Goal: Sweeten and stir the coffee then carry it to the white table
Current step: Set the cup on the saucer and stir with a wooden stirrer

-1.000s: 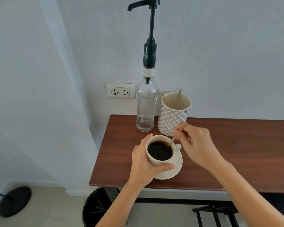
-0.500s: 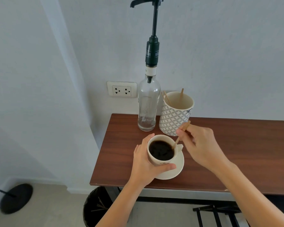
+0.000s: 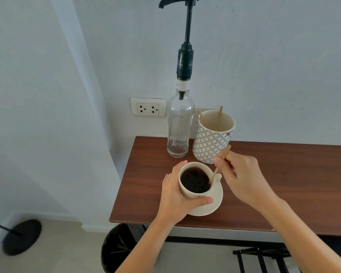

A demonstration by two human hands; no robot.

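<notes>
A cream cup of black coffee (image 3: 195, 181) stands on a cream saucer (image 3: 213, 203) near the front left of a brown wooden table (image 3: 283, 184). My left hand (image 3: 175, 198) wraps around the cup's left and front side. A thin wooden stir stick (image 3: 219, 164) is pinched in my right hand (image 3: 242, 176), tilted, with its lower end dipped in the coffee at the cup's right edge. Behind the cup stands a clear glass syrup bottle (image 3: 178, 127) with a tall dark pump.
A patterned white holder (image 3: 213, 134) with a few wooden sticks stands beside the bottle, just behind my right hand. A wall socket (image 3: 148, 107) sits left of the bottle. Below the table's front edge are a black bin (image 3: 118, 249) and a black rack (image 3: 264, 259).
The stick's dipped end has shifted slightly inside the cup and my right hand has moved a little. My left hand keeps its hold on the cup. The view has drifted slightly.
</notes>
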